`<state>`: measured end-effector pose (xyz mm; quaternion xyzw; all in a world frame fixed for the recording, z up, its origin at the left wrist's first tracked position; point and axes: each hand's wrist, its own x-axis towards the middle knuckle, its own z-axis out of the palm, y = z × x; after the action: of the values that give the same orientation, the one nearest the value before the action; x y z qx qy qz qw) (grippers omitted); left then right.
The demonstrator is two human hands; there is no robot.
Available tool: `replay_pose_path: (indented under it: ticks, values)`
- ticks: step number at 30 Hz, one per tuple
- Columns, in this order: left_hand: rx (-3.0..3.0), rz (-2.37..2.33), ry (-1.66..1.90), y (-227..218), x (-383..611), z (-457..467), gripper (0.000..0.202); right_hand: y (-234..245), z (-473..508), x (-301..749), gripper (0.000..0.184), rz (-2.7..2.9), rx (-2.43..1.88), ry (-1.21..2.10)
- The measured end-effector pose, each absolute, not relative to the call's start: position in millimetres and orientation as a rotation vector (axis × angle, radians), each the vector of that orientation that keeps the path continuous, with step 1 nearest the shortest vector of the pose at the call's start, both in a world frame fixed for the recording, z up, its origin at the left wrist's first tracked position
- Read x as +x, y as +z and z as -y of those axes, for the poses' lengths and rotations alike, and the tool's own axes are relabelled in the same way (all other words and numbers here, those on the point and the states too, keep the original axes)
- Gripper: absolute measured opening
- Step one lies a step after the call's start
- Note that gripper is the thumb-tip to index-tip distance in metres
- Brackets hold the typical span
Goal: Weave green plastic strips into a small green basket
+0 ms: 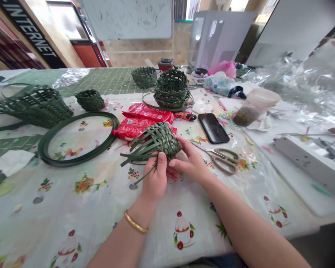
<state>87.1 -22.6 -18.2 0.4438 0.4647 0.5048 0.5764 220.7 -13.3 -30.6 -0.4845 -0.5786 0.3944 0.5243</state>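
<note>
A small half-woven green basket (156,140) lies on its side over the flowered tablecloth (80,208), loose strips sticking out to the left. My left hand (155,178), with a gold bangle on the wrist, pinches the strips at the basket's lower edge, thumb on top. My right hand (188,162) grips the basket's right side, fingers curled against the weave. Both hands are closed on the basket.
Red packets (141,121) lie just behind the basket. A coil of green strip (78,138), finished green baskets (171,88) and a larger one (35,106) stand left and behind. Scissors (225,158), a phone (213,127), a plastic cup (255,106) and a power strip (309,162) lie right.
</note>
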Motion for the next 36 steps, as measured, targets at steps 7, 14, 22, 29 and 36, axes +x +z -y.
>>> replay_pose_path:
  ticks: [7, 14, 22, 29, 36]
  values:
    - [1.15, -0.993, 1.201, -21, 78, 17, 0.03, -26, 16, 219, 0.083, 1.243, -0.888, 1.3]
    - [1.115, -0.973, 1.241, -18, 79, 21, 0.023, -26, 20, 214, 0.072, 1.15, -0.918, 1.27]
    - [1.042, -0.863, 1.195, -9, 83, 23, 0.025, -24, 19, 215, 0.072, 1.09, -0.972, 1.266]
    - [1.119, -0.877, 1.118, 0, 70, 14, 0.029, -6, 17, 224, 0.08, 1.169, -0.861, 1.449]
    - [1.238, -0.885, 1.033, -8, 63, 9, 0.034, -6, 21, 223, 0.084, 1.182, -0.983, 1.359]
